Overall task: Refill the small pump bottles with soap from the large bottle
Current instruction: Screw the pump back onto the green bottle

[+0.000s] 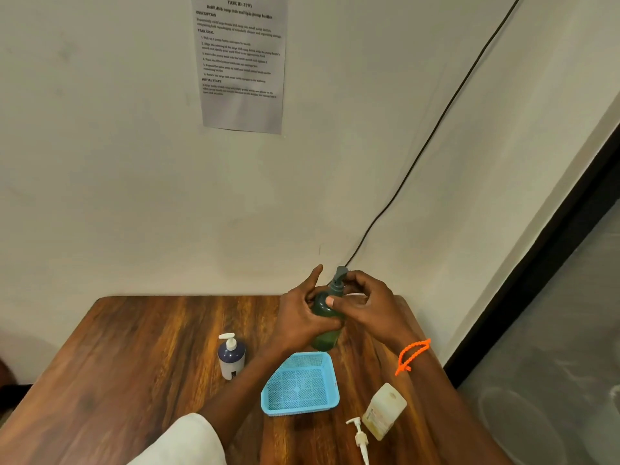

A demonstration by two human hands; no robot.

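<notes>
A dark green pump bottle [327,333] is held upright above the far side of the wooden table [134,364]. My left hand [298,317] wraps around its body. My right hand [365,303] grips the grey pump head and collar [338,283] at its top. A dark blue pump bottle with a white pump [230,356] stands to the left. A pale yellowish bottle with no pump [384,411] stands near the right edge, and a loose white pump head [359,437] lies beside it on the table.
A light blue mesh basket [300,384] with nothing in it sits mid-table in front of the green bottle. A printed sheet [241,62] hangs on the wall, and a black cable [419,156] runs down the wall behind the table.
</notes>
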